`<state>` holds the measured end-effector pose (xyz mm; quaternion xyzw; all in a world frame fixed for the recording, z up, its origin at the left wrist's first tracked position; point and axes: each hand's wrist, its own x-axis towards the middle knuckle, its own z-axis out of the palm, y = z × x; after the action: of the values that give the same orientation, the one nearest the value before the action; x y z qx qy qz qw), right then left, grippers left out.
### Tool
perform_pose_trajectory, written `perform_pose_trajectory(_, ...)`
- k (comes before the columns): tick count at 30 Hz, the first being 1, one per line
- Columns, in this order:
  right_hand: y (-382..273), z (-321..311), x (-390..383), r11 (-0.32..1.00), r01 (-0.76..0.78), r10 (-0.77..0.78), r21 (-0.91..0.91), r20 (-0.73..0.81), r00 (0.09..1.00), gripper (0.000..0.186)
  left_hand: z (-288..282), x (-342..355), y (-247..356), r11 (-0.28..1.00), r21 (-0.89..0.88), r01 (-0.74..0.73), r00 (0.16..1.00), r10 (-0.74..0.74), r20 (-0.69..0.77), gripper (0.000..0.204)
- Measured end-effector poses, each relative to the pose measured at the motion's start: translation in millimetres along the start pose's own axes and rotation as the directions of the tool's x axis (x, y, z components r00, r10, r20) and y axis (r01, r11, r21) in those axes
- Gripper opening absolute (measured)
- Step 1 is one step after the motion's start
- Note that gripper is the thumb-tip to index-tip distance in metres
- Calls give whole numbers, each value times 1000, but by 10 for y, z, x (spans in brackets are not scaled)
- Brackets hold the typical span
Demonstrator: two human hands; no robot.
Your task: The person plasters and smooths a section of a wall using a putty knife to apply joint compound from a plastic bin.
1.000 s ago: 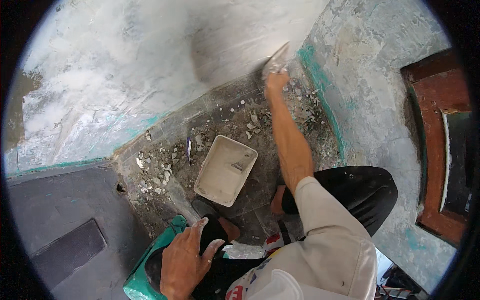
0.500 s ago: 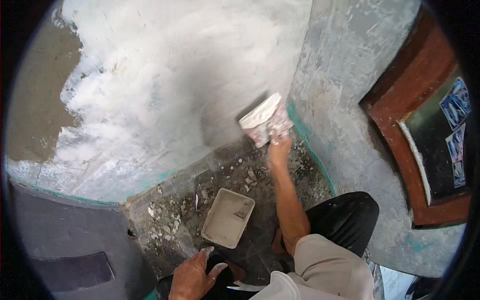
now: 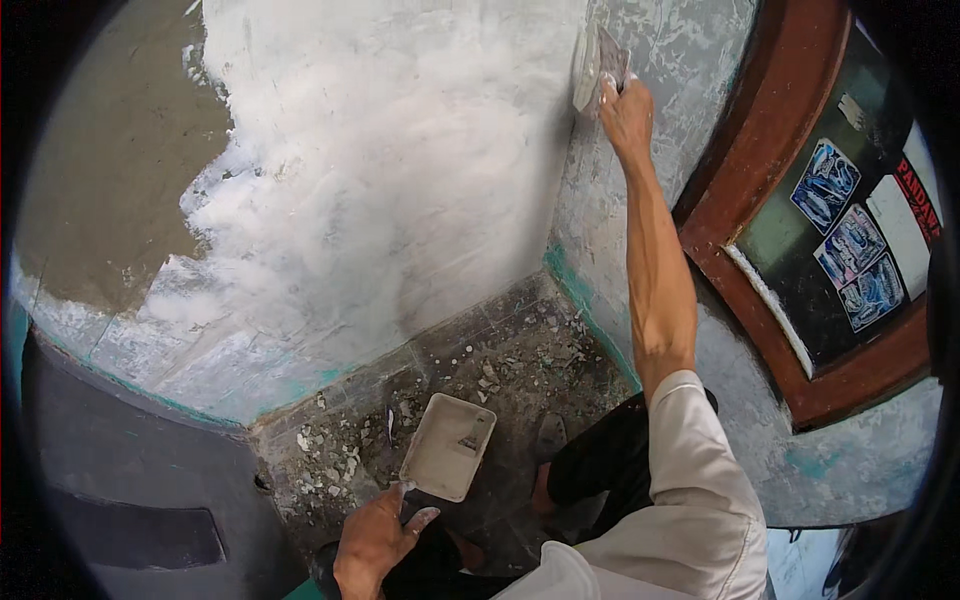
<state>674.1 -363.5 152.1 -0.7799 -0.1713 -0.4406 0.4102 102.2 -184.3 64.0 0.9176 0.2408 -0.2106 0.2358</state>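
Scraper [image 3: 588, 82] sits at the wall corner [image 3: 561, 190], clasped by the right hand [image 3: 628, 116] with fingers closed, probably to lay its broad edge against plaster [image 3: 350, 190], while the left hand [image 3: 376, 540], loosely open and seemingly empty, hovers near the tub [image 3: 435, 462].

A tray [image 3: 430, 462] rests on the floor [image 3: 512, 478], with rubble [image 3: 335, 455] to its left and behind it, and a wall [image 3: 350, 170] rising beyond. The person's left hand [image 3: 378, 540] is just before the tray's near-left corner; the right hand [image 3: 628, 118], holding a scraper [image 3: 588, 78], is well above and right of it. Farther right of the tray is a framed pane [image 3: 790, 300].
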Motion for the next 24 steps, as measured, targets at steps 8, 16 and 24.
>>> perform_pose_trajectory(8, -213, 168, 503, 989, 50, -42, -141, 61, 997, 34, 42, -43, -71, 995, -59, -85, 994, 81, -68, 57)
perform_pose_trajectory(16, -1485, 485, -192, 980, 191, -196, 53, 126, 972, 26, -16, -10, 23, 1000, -9, -19, 999, 20, 25, 58)
perform_pose_trajectory(24, -209, -164, 519, 1000, -10, 12, -22, 59, 998, 35, 106, 52, -44, 994, 4, -113, 994, 113, 5, 58)
